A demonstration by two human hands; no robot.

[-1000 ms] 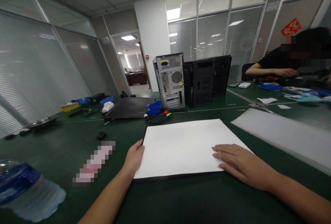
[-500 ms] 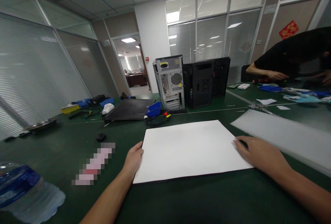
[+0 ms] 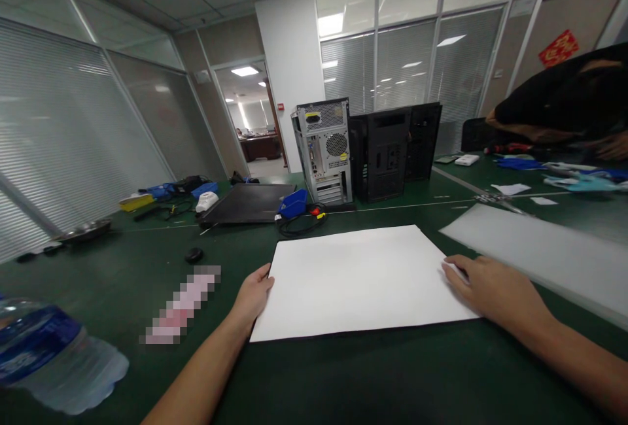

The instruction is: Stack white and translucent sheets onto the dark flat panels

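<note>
A flat white sheet (image 3: 358, 278) with a thin dark underside lies on the green table (image 3: 343, 379) in front of me. My left hand (image 3: 252, 295) rests against the sheet's left edge, fingers curled onto it. My right hand (image 3: 493, 291) lies at the sheet's right edge, fingers bent over the edge and touching it. Neither hand lifts the sheet.
A second white sheet (image 3: 534, 252) lies to the right. Computer towers, one grey (image 3: 324, 150) and one black (image 3: 380, 153), stand behind, with a blue bin (image 3: 293, 205), cables and a dark panel (image 3: 248, 204). A water bottle (image 3: 44, 359) lies at front left. Another person (image 3: 559, 111) leans over the table at far right.
My right hand has slid from the top of the sheet to its right edge. My left hand stays at the left edge. The person at right has bent lower.
</note>
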